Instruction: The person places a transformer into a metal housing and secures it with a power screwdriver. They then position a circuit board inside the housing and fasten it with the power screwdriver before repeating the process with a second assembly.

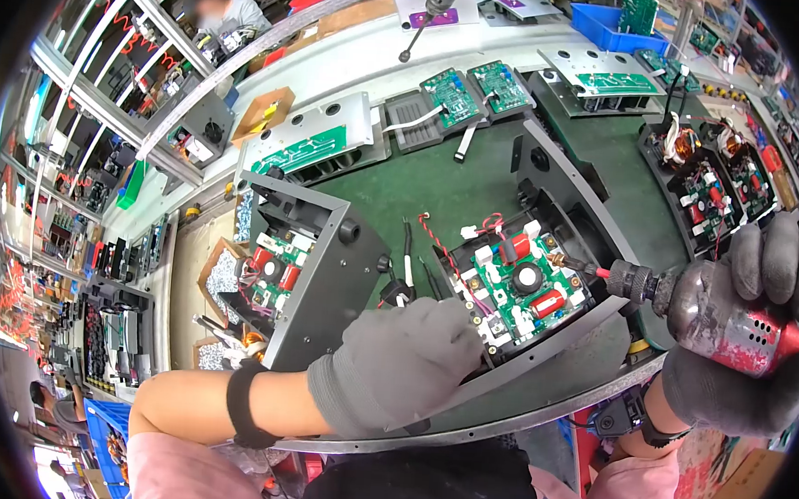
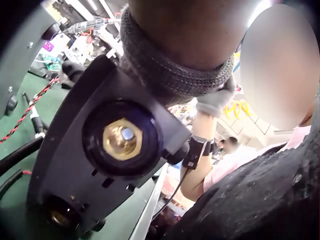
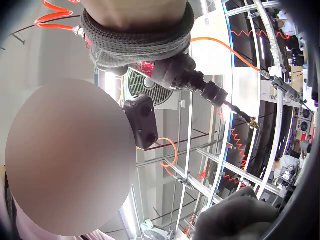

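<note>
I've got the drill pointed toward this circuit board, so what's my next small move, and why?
Probably tip the drill more upright over the circuit board: the right grip holds it sideways, its bit pointing across toward the board, while the left grip sits by the casing's near edge.

The head camera looks forward and down, fisheye-wide, over the green tabletop (image 1: 422,178). The left wrist's faces, very near, a dark panel (image 2: 62,160), sharing some tabletop. The right wrist's faces upward toward a fan (image 3: 162,92); it shares the power screwdriver (image 1: 725,311) with the head view.
</note>
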A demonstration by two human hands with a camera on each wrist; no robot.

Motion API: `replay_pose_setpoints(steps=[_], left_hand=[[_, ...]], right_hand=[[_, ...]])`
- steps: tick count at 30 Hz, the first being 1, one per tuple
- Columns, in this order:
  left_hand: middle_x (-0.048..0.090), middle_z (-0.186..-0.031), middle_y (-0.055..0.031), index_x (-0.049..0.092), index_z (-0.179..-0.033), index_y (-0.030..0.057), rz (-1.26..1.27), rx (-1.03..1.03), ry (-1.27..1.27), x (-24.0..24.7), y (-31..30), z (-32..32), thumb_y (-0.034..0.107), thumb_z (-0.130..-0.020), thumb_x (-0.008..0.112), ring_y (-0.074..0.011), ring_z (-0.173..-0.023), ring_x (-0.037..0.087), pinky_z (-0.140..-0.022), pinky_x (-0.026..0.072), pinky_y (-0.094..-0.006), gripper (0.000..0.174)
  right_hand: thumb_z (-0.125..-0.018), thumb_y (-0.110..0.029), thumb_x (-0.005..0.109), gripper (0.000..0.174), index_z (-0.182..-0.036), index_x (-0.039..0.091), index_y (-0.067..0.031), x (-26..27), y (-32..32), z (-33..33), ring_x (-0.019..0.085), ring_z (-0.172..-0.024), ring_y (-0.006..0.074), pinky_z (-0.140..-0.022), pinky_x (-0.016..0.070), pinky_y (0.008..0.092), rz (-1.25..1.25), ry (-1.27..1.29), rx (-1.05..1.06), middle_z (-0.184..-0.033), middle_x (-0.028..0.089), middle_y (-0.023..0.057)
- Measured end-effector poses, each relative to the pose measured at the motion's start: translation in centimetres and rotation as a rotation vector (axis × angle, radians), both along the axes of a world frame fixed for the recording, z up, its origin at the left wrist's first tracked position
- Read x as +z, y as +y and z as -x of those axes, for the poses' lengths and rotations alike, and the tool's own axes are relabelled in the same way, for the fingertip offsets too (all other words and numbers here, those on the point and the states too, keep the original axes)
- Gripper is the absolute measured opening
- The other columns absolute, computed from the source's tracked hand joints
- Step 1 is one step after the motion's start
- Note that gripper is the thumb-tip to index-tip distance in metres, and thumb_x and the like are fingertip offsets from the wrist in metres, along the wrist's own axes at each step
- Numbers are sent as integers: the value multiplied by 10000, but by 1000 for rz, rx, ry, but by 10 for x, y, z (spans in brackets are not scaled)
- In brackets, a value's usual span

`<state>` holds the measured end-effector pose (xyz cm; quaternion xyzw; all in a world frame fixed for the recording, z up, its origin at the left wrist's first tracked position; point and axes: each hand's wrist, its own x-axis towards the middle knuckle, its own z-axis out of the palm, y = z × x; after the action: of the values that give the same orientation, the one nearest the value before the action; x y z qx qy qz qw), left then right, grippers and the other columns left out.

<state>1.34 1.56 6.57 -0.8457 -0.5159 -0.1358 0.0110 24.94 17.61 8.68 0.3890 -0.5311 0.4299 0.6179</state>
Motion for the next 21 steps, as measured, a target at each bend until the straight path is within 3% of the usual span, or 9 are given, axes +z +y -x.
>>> replay_pose_setpoints(steps=[4, 6, 10, 17, 19, 21], left_hand=[[416, -648, -6, 570, -675, 175, -36, 32, 84, 8, -4, 1, 217, -686, 668, -157, -516, 505, -387, 383, -317, 107], [408, -640, -6, 560, -657, 169, -83, 35, 64, -2, -6, 6, 216, -673, 671, -152, -508, 497, -377, 369, -314, 122], [394, -627, -7, 545, -625, 160, -106, -5, 20, -7, -7, 11, 217, -642, 679, -142, -492, 479, -354, 336, -307, 147], [411, -637, -7, 535, -620, 154, -123, -17, -52, -15, 4, 7, 202, -664, 666, -155, -488, 483, -379, 368, -304, 147], [440, -647, -12, 549, -655, 145, -5, -71, -14, -5, 2, 7, 209, -687, 652, -174, -494, 502, -401, 404, -312, 125], [454, -661, -18, 555, -676, 144, 53, -66, -14, -2, -3, 10, 210, -700, 642, -179, -527, 523, -411, 421, -320, 111]], right_hand=[[-922, -254, 537, 440, -1272, 484, 8, 17, -2, -10, 643, -919, 369, -680, 608, 353, -90, -163, -219, -1100, 613, 215], [-905, -223, 581, 409, -1253, 504, -23, 6, 11, -15, 636, -948, 356, -663, 611, 365, -25, -176, 28, -1116, 613, 199], [-886, -179, 615, 374, -1225, 522, -53, 6, -26, -4, 622, -994, 340, -666, 612, 385, 193, -162, 130, -1099, 620, 175], [-836, -244, 632, 331, -1055, 436, -93, 19, -62, -7, 427, -859, 220, -719, 473, 341, 363, -352, -219, -922, 396, 63], [-821, -263, 636, 332, -1007, 412, -104, 21, -69, 0, 371, -821, 186, -735, 433, 329, 409, -408, -312, -872, 332, 31], [-821, -254, 639, 335, -1008, 405, -105, 21, -74, 15, 378, -817, 179, -700, 437, 313, 424, -399, -196, -865, 329, 33]])
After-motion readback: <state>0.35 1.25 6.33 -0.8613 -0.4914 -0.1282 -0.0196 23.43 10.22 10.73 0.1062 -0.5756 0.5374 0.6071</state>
